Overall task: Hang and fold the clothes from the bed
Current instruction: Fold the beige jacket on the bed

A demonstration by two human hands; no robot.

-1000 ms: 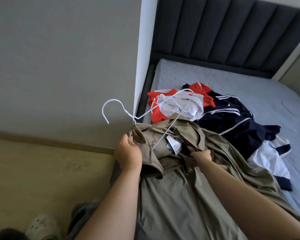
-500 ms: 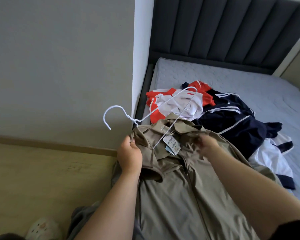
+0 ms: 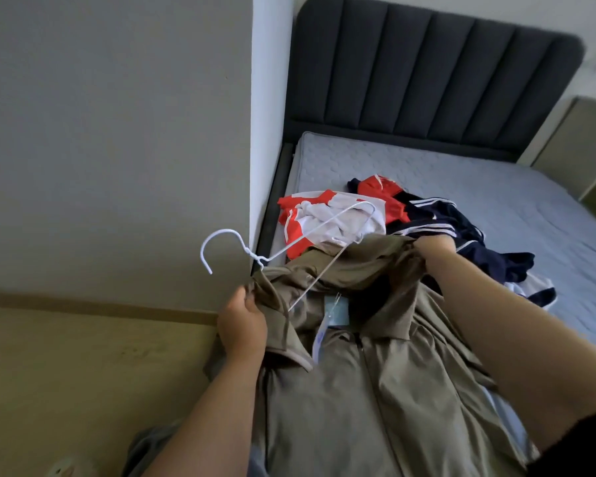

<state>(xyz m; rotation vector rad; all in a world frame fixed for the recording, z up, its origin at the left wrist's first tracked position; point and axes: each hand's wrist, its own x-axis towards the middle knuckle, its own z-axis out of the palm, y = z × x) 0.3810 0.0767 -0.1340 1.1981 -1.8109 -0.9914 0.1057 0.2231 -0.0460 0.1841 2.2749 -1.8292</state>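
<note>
A khaki zip jacket [image 3: 386, 390] lies stretched over the near end of the bed, collar up and tags showing inside the neck. My left hand [image 3: 243, 321] grips its left shoulder fabric by the collar. A white wire hanger [image 3: 296, 244] has one arm tucked into the neck, its hook sticking out to the left above that hand. My right hand [image 3: 434, 246] grips the jacket's right shoulder fabric and holds it pulled up and away. Behind lie a red and white garment [image 3: 324, 218] and a navy striped garment [image 3: 461, 242].
The grey mattress [image 3: 496, 187] runs back to a dark padded headboard [image 3: 427, 70]. A grey wall with a white corner [image 3: 269, 115] stands close on the left, above tan flooring [image 3: 83, 373]. A bedside unit [image 3: 578, 142] sits at the right.
My right hand moved from the collar's middle up and right, pulling the jacket's right shoulder outward. The collar has opened wider. The left hand and hanger stayed put.
</note>
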